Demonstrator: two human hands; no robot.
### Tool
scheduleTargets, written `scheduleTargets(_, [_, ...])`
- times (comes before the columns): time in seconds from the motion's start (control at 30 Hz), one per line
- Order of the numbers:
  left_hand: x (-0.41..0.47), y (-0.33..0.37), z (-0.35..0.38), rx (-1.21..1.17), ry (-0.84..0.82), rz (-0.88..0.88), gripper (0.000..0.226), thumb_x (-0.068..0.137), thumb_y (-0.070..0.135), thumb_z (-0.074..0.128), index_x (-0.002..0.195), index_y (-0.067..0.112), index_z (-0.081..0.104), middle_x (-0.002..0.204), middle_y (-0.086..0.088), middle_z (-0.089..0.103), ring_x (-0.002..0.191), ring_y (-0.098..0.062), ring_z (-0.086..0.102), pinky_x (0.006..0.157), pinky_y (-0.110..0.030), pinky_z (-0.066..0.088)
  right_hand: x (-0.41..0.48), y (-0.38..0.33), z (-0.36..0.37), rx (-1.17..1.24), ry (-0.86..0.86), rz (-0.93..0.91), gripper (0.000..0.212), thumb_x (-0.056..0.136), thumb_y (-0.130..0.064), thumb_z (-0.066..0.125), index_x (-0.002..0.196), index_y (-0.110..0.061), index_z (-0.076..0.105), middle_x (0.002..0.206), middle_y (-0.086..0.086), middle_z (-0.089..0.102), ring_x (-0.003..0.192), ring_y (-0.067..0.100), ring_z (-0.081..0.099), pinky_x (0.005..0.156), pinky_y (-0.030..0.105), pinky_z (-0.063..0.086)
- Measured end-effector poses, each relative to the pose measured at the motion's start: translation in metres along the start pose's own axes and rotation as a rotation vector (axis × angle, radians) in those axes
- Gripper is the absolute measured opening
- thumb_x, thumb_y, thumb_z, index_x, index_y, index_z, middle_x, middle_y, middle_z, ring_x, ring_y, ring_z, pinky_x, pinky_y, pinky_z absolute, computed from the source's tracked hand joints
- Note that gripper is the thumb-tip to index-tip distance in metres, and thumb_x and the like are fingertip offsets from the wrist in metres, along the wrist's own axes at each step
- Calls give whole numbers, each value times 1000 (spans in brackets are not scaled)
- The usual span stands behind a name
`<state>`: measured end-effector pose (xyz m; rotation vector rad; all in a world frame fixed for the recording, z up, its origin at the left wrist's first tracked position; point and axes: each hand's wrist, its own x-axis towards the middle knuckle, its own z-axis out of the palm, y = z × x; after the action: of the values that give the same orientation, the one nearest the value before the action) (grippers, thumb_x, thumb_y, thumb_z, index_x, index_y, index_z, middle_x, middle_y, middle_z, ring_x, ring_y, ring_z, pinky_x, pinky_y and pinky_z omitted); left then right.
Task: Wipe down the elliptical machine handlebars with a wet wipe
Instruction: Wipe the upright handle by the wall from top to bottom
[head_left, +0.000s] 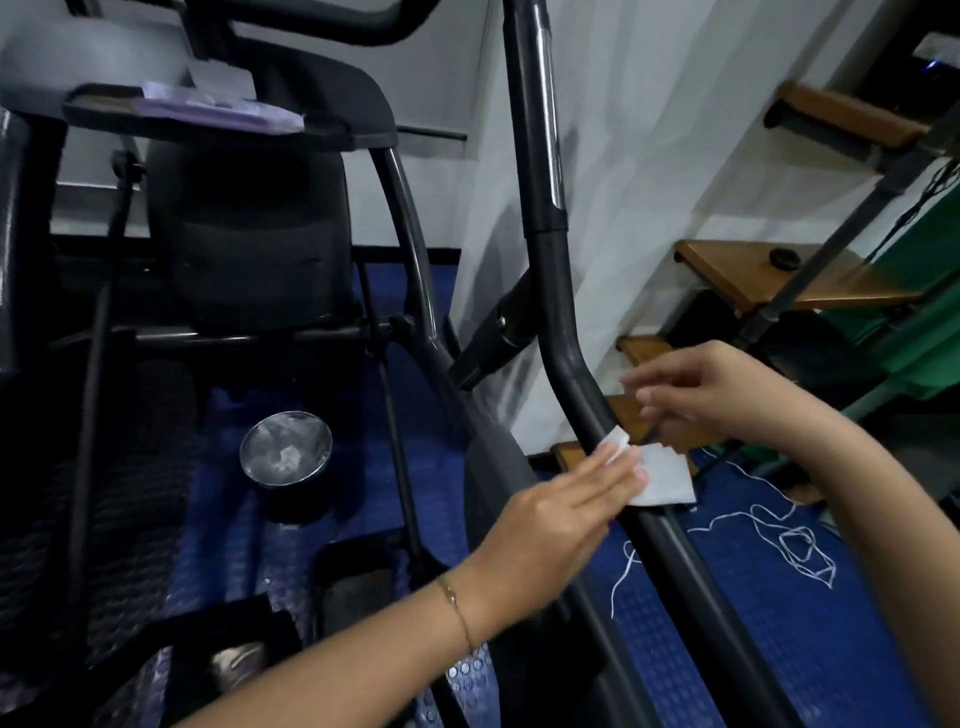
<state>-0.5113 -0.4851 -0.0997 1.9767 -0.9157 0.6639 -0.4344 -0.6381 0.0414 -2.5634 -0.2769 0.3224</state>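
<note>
The elliptical's right handlebar (550, 291) is a dark tube that runs from the top centre down to the lower right. A white wet wipe (662, 475) lies folded over the bar below its bend. My left hand (566, 512) presses the wipe against the bar with straight fingers. My right hand (711, 395) hovers just above and to the right of the wipe, blurred, its fingers loosely curled and holding nothing that I can see.
The machine's console shelf (332, 130) with a purple packet (218, 104) sits at upper left. A round metal tin (285, 447) stands on the blue studded floor. Wooden stair treads (769, 275) rise at right. White string (779, 540) lies on the floor.
</note>
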Motion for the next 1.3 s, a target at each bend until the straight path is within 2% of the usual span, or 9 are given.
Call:
scheduleTargets(0.17, [21, -4, -10, -838, 615, -1087, 36, 94, -5, 41, 100, 15, 71, 104, 2, 69, 100, -5, 61, 86, -13, 49, 38, -24, 19, -276, 141, -266, 33, 92, -14, 53, 123, -23, 59, 121, -4, 56, 85, 5, 55, 91, 24, 44])
scheduleTargets(0.27, [52, -34, -9, -1086, 622, -1335, 34, 95, -4, 36, 99, 7, 68, 102, -10, 65, 93, -16, 59, 81, -18, 51, 51, -32, 27, -392, 211, -296, 37, 94, -12, 48, 129, -21, 54, 122, 2, 47, 92, 10, 49, 84, 21, 39])
scheduleTargets(0.37, [69, -37, -8, -1202, 560, -1433, 35, 96, -1, 37, 125, -2, 55, 123, -14, 60, 86, -13, 60, 81, -21, 53, 53, -33, 30, -457, 222, -309, 38, 94, -9, 47, 130, -18, 53, 121, 5, 46, 86, 8, 43, 77, 18, 33])
scheduleTargets(0.5, [61, -25, -8, -1262, 401, -1506, 25, 93, -9, 33, 88, 7, 52, 66, -4, 50, 44, -6, 53, 43, -11, 48, 53, -35, 28, -428, 221, -315, 38, 91, -8, 53, 128, -17, 55, 123, 5, 48, 88, 10, 49, 85, 23, 43])
scheduleTargets(0.63, [81, -51, -25, -1269, 424, -1432, 34, 91, -11, 30, 76, 8, 54, 64, -2, 52, 42, -6, 54, 46, -14, 51, 57, -36, 28, -384, 325, -324, 47, 91, -15, 56, 136, -18, 46, 151, -1, 28, 109, 19, 58, 99, 37, 45])
scheduleTargets(0.8, [57, -33, -18, -1385, 221, -1399, 35, 93, -10, 27, 120, -6, 49, 101, -18, 58, 60, -11, 65, 48, -16, 55, 66, -39, 36, -420, 316, -293, 54, 92, -19, 54, 143, -17, 35, 155, -4, 19, 112, 22, 59, 98, 29, 41])
scheduleTargets(0.97, [13, 34, 25, -1571, -169, -1403, 41, 93, -9, 25, 117, -3, 58, 105, -13, 66, 83, -15, 68, 71, -21, 58, 66, -42, 36, -430, 343, -308, 49, 95, -23, 49, 142, -14, 36, 154, 0, 22, 110, 26, 60, 93, 34, 45])
scheduleTargets(1.1, [-5, 58, 28, -1648, -420, -1385, 41, 91, -14, 22, 104, 1, 58, 97, -10, 61, 73, -16, 66, 68, -24, 59, 64, -41, 35, -439, 321, -288, 51, 95, -22, 48, 143, -17, 33, 155, -3, 19, 106, 23, 62, 91, 29, 44])
scheduleTargets(1.3, [18, 37, 17, -1497, -249, -1431, 46, 88, -14, 22, 110, -5, 61, 100, -16, 65, 85, -23, 68, 66, -26, 59, 63, -41, 29, -393, 299, -269, 48, 95, -19, 46, 142, -21, 36, 153, -8, 22, 113, 21, 59, 96, 29, 42])
